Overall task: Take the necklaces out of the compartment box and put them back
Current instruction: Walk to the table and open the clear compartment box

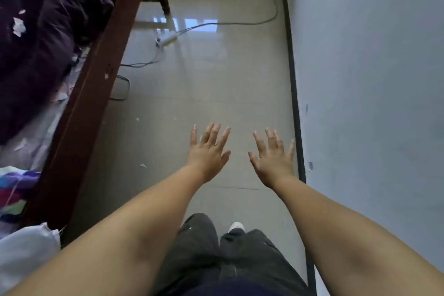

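Observation:
My left hand and my right hand are stretched out in front of me above the tiled floor, backs up, fingers spread, a short gap between them. Neither hand holds anything. No compartment box and no necklaces appear in this view. Below my arms I see my dark grey trousers and the tip of a white shoe.
A dark wooden bed frame runs along the left, with dark purple bedding and coloured cloth on it. A white power strip and cables lie on the floor ahead. A pale wall with a dark skirting stands close on my right.

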The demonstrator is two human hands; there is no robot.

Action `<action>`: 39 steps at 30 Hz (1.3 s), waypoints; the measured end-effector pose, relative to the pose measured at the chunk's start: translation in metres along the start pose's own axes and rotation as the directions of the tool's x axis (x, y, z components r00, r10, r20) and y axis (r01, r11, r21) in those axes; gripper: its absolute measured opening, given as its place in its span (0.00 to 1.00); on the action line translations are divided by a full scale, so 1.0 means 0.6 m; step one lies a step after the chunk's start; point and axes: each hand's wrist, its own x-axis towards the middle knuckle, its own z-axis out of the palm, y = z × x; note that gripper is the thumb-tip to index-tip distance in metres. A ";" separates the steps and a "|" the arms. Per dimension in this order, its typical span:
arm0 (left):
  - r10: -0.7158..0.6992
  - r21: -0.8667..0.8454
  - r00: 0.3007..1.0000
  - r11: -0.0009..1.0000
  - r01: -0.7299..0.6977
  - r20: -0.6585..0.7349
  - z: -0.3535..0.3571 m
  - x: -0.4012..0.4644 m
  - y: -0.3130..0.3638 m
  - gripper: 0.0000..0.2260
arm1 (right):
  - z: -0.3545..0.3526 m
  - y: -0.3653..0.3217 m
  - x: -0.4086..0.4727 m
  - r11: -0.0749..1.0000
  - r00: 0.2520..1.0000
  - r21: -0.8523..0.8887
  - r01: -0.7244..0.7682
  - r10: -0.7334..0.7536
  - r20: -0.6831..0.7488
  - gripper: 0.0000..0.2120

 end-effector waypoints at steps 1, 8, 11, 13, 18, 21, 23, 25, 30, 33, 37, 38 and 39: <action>-0.025 0.001 1.000 1.000 0.025 0.007 0.000 0.002 0.000 0.27 | -0.001 0.003 0.003 1.000 1.000 -0.030 0.005 -0.005 0.010 0.28; -0.049 -0.030 0.999 0.998 0.048 -0.020 -0.022 0.116 -0.027 0.27 | -0.029 0.000 0.130 0.998 0.999 -0.047 0.050 -0.050 0.012 0.29; -0.064 -0.051 0.997 0.997 0.061 -0.053 -0.047 0.209 -0.064 0.28 | -0.059 -0.004 0.232 0.998 0.999 -0.053 0.037 -0.039 -0.020 0.29; -0.070 -0.058 0.996 0.996 0.067 -0.050 -0.073 0.275 -0.098 0.27 | -0.090 -0.007 0.305 0.998 0.999 -0.056 0.010 -0.012 -0.040 0.28; -0.014 -0.013 1.000 1.000 0.014 -0.027 -0.165 0.452 -0.181 0.28 | -0.178 -0.013 0.470 0.996 0.994 -0.033 -0.080 0.077 -0.080 0.28; 0.050 0.007 0.998 0.999 -0.050 -0.027 -0.222 0.564 -0.204 0.28 | -0.224 -0.004 0.560 0.993 0.991 -0.021 -0.120 0.118 -0.070 0.28; 0.065 -0.004 0.997 0.998 -0.065 -0.044 -0.249 0.636 -0.206 0.28 | -0.248 0.011 0.618 0.990 0.987 -0.023 -0.142 0.140 -0.081 0.28; 0.082 -0.007 0.996 0.997 -0.082 -0.040 -0.271 0.710 -0.207 0.28 | -0.271 0.031 0.682 0.984 0.981 -0.021 -0.175 0.173 -0.086 0.28; 0.128 0.051 0.991 0.991 -0.125 -0.042 -0.319 0.928 -0.219 0.28 | -0.325 0.087 0.890 0.984 0.979 -0.014 -0.178 0.175 -0.108 0.28; 0.075 0.057 0.997 0.996 -0.072 -0.037 -0.366 1.064 -0.228 0.28 | -0.382 0.125 1.026 0.989 0.984 -0.012 -0.151 0.149 -0.094 0.28; -0.007 0.008 0.998 1.000 0.007 -0.062 -0.434 1.226 -0.235 0.28 | -0.469 0.171 1.190 0.994 0.990 -0.015 -0.108 0.106 -0.093 0.28; -0.020 -0.008 0.998 1.000 0.020 -0.052 -0.448 1.260 -0.238 0.28 | -0.489 0.177 1.228 0.994 0.991 -0.006 -0.106 0.105 -0.081 0.28; -0.039 -0.027 0.998 0.999 0.037 -0.049 -0.460 1.293 -0.241 0.28 | -0.506 0.181 1.265 0.995 0.992 0.007 -0.104 0.104 -0.071 0.28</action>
